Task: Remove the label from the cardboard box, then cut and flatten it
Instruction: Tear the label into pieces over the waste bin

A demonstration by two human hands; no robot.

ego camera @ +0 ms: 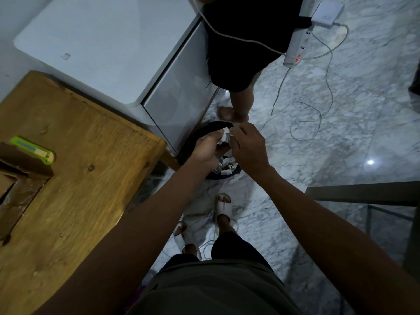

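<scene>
Both hands reach over a black waste bin (pixel 195 137) on the floor. My left hand (pixel 205 151) and my right hand (pixel 248 146) pinch a crumpled white piece of label paper (pixel 225 136) between their fingertips, right above the bin. White paper scraps (pixel 226 168) lie inside the bin. The cardboard box (pixel 16 178), brown with shiny tape, rests at the left edge of the wooden table (pixel 79 189). A green utility knife (pixel 34 150) lies on the table beside the box.
A white appliance (pixel 109 53) stands behind the table. Another person's bare leg (pixel 241 103) stands just beyond the bin. A power strip (pixel 297 46) and white cables (pixel 318 114) trail over the marble floor. A dark metal frame (pixel 363 192) is at the right.
</scene>
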